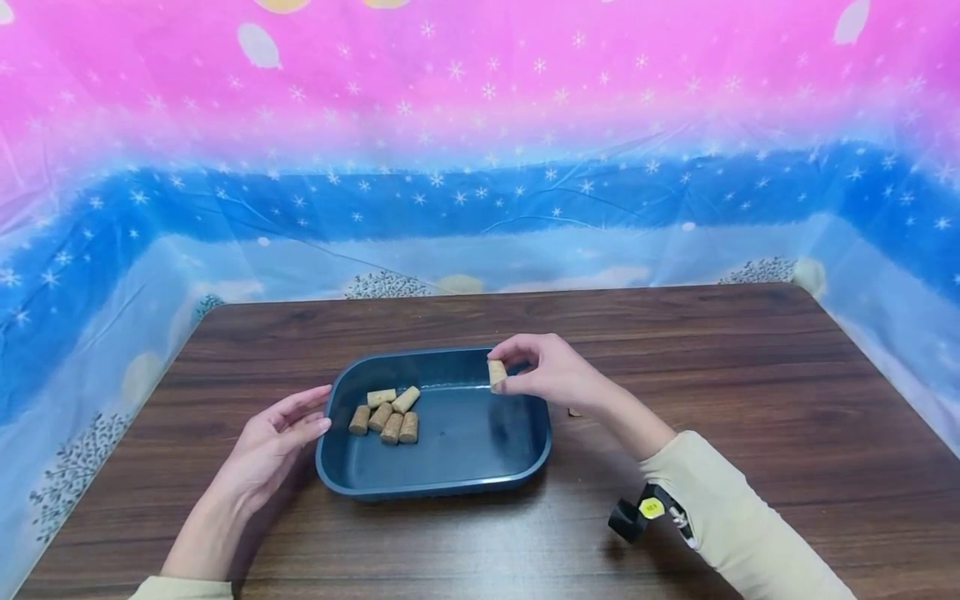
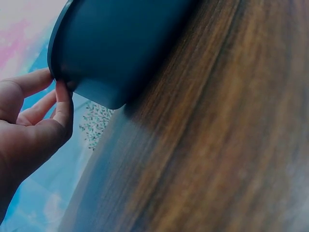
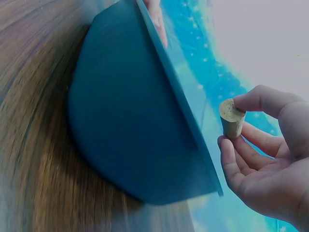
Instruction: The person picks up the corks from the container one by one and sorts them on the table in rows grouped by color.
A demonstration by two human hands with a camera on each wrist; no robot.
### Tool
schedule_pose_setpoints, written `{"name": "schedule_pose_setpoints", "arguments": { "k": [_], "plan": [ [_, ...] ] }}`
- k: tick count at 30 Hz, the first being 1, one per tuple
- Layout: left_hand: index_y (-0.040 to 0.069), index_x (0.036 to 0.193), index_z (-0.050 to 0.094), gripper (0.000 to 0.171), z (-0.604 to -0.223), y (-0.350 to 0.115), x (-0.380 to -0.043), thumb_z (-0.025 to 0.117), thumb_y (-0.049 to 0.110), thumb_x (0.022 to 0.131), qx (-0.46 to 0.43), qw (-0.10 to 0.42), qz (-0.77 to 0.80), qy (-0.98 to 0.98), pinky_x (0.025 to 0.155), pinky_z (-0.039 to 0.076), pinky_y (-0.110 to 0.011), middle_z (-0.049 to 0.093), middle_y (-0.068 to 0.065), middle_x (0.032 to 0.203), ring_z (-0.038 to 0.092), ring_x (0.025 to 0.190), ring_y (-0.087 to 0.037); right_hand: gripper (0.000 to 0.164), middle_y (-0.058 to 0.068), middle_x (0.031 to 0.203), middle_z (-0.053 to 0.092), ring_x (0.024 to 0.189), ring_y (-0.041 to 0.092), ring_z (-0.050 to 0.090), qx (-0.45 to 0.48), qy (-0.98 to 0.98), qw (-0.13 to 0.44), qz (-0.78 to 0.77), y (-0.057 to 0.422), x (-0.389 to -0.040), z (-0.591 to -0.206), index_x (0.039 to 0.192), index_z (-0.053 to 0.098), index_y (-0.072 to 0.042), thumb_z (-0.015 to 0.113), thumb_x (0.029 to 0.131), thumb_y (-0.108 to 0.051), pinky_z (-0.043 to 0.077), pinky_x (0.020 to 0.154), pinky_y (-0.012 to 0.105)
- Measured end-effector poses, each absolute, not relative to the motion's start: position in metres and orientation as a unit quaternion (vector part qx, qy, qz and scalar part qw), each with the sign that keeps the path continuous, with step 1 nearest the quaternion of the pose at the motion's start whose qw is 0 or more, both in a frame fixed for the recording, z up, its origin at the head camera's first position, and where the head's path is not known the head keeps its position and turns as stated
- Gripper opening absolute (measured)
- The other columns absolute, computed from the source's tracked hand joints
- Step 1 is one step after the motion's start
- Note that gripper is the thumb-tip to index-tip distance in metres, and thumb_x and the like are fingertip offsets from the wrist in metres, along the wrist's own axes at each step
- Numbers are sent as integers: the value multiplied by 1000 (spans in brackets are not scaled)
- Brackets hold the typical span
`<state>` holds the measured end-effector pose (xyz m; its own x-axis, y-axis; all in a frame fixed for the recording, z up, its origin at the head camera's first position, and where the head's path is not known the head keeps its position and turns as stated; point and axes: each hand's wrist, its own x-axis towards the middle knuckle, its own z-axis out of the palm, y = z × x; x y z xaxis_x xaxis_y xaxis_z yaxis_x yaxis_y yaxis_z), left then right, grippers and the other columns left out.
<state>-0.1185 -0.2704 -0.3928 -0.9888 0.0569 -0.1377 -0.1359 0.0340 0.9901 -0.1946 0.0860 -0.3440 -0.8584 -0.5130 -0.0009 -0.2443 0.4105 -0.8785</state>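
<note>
Over the right end of a dark blue plastic basin (image 1: 450,492), my right hand (image 1: 551,371) pinches a cork stopper (image 1: 497,375) between thumb and fingertips. The right wrist view shows the held cork (image 3: 232,120) above the rim, its pale round end facing the camera. Several more corks (image 1: 390,417) lie in a loose cluster on the left side of the basin floor. My left hand (image 1: 273,442) touches the basin's left rim with its fingertips and thumb, fingers fairly straight. From the left wrist, these fingers (image 2: 63,96) lie against the rim's outer edge.
The basin stands on a dark wood-grain table (image 1: 712,375). A small brown piece (image 1: 574,412) shows beside the basin, mostly hidden by my right wrist. A black camera mount (image 1: 630,518) sticks out at my right sleeve. A pink and blue snowflake cloth (image 1: 480,192) hangs behind the table.
</note>
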Motion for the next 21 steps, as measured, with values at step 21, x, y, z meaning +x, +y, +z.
{"name": "schedule_pose_setpoints", "arguments": {
  "k": [21],
  "plan": [
    [-1,142,43,51,-394,-271,-119,62,6,95,-29,68,702,708,91,45,-16,52,5,122,55,107,-8,45,10,108,66,101,23,62,-182,859,129,-462,160,-205,-364,119,62,3,75,82,-18,51,82,36]
  ]
}}
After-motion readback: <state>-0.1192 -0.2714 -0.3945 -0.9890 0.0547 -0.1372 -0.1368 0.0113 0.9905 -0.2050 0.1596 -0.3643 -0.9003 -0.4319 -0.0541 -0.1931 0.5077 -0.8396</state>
